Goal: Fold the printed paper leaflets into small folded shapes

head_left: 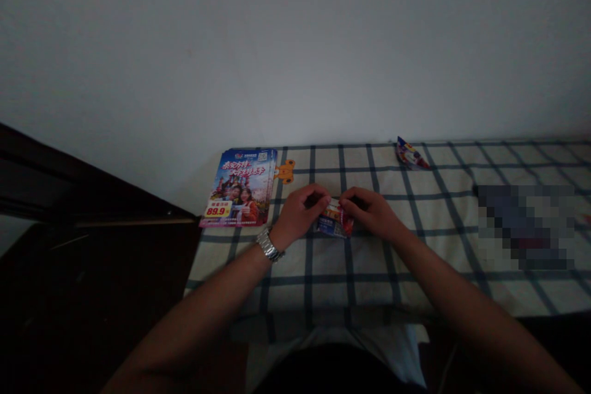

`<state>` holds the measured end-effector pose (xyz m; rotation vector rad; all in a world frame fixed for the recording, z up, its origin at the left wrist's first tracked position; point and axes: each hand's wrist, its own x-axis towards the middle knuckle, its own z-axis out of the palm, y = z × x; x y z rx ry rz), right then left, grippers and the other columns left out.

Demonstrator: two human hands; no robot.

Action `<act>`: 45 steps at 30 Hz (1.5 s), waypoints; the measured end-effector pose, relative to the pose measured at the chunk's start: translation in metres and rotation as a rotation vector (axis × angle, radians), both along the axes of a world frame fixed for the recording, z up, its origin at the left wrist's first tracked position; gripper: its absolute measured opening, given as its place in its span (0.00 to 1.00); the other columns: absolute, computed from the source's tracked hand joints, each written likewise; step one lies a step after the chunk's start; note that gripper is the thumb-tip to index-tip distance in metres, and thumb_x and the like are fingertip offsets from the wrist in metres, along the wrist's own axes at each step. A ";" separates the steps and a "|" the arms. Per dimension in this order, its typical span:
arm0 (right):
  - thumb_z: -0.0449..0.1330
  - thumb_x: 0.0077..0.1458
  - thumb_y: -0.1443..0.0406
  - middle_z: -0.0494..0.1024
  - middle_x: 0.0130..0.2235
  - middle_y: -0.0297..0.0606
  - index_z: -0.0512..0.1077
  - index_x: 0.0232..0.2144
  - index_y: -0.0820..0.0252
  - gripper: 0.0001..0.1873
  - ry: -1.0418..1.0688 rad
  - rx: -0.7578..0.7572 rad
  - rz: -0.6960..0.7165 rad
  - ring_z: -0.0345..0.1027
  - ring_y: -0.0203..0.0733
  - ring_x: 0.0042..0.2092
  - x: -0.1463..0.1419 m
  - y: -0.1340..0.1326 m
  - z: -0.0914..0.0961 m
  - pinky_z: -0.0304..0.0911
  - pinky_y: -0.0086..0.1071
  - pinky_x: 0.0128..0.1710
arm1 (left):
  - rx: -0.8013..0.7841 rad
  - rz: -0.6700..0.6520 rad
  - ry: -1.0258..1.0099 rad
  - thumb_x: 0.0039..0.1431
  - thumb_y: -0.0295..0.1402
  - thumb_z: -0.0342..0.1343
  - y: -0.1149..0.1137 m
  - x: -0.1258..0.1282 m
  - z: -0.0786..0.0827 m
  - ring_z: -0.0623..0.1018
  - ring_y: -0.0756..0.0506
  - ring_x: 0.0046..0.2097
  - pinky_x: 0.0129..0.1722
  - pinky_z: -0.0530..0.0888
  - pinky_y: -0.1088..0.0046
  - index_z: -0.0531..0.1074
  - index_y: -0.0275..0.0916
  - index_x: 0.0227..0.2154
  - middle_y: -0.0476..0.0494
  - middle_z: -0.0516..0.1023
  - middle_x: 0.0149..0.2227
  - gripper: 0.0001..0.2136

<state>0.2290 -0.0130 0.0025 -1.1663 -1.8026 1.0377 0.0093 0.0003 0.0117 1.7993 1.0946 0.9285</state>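
Note:
Between my two hands is a small folded flyer [333, 226], blue, red and white, just above the checked cloth. My left hand [302, 212], with a silver watch on the wrist, pinches its upper left part between thumb and finger. At the upper right part, my right hand [369, 209] pinches the same flyer. To the left lies a stack of printed flyers [237, 188] with a "89.9" price on a yellow patch. A folded flyer piece [410, 155] stands near the cloth's back edge on the right.
A checked cloth [295, 274] covers the table, which meets a plain wall [305, 49]. An orange bear figure [285, 171] shows beside the flyer stack. A pixelated dark item [524, 225] lies at the right. Dark furniture [69, 178] stands on the left.

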 end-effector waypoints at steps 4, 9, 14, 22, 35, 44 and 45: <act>0.61 0.63 0.56 0.78 0.31 0.34 0.75 0.35 0.58 0.11 0.001 -0.022 -0.007 0.70 0.39 0.31 -0.002 -0.001 0.002 0.64 0.31 0.31 | 0.010 -0.001 0.006 0.66 0.40 0.57 0.000 0.000 0.000 0.76 0.48 0.35 0.37 0.71 0.73 0.76 0.38 0.36 0.48 0.79 0.33 0.10; 0.60 0.63 0.57 0.77 0.31 0.34 0.74 0.34 0.57 0.11 -0.009 -0.002 -0.004 0.69 0.39 0.31 -0.002 -0.002 0.003 0.63 0.32 0.31 | 0.008 0.004 0.014 0.66 0.40 0.57 -0.002 0.000 0.001 0.75 0.48 0.33 0.35 0.70 0.73 0.75 0.38 0.34 0.49 0.77 0.31 0.11; 0.60 0.63 0.58 0.78 0.31 0.34 0.75 0.34 0.57 0.09 -0.037 0.017 -0.005 0.70 0.40 0.32 0.000 -0.001 0.002 0.63 0.33 0.33 | 0.008 -0.004 0.028 0.67 0.41 0.56 -0.003 0.001 0.001 0.75 0.48 0.33 0.35 0.69 0.73 0.75 0.38 0.34 0.49 0.77 0.30 0.12; 0.60 0.63 0.59 0.77 0.29 0.33 0.75 0.32 0.58 0.10 -0.056 0.042 -0.006 0.69 0.38 0.30 -0.002 -0.002 0.003 0.62 0.31 0.32 | 0.032 -0.024 0.092 0.69 0.42 0.52 -0.004 0.001 -0.003 0.75 0.47 0.35 0.37 0.69 0.72 0.72 0.39 0.36 0.49 0.76 0.32 0.12; 0.59 0.64 0.54 0.79 0.32 0.36 0.77 0.37 0.57 0.14 -0.068 0.022 0.009 0.70 0.40 0.32 -0.001 -0.001 0.001 0.63 0.32 0.32 | 0.027 -0.014 0.105 0.67 0.40 0.55 -0.002 0.001 0.000 0.77 0.47 0.36 0.38 0.71 0.71 0.75 0.39 0.38 0.47 0.79 0.36 0.10; 0.59 0.65 0.55 0.78 0.30 0.35 0.76 0.35 0.58 0.13 -0.081 0.039 0.008 0.69 0.39 0.31 0.000 -0.002 0.001 0.62 0.32 0.31 | 0.037 -0.033 0.099 0.67 0.40 0.54 -0.004 0.001 -0.001 0.77 0.47 0.37 0.38 0.72 0.72 0.75 0.39 0.38 0.48 0.79 0.35 0.10; 0.59 0.65 0.55 0.78 0.30 0.35 0.76 0.35 0.58 0.13 -0.077 0.039 0.009 0.69 0.39 0.30 0.000 -0.002 0.002 0.62 0.32 0.30 | 0.036 -0.039 0.097 0.67 0.41 0.55 -0.004 0.001 -0.001 0.77 0.47 0.37 0.39 0.72 0.71 0.75 0.39 0.38 0.48 0.79 0.35 0.11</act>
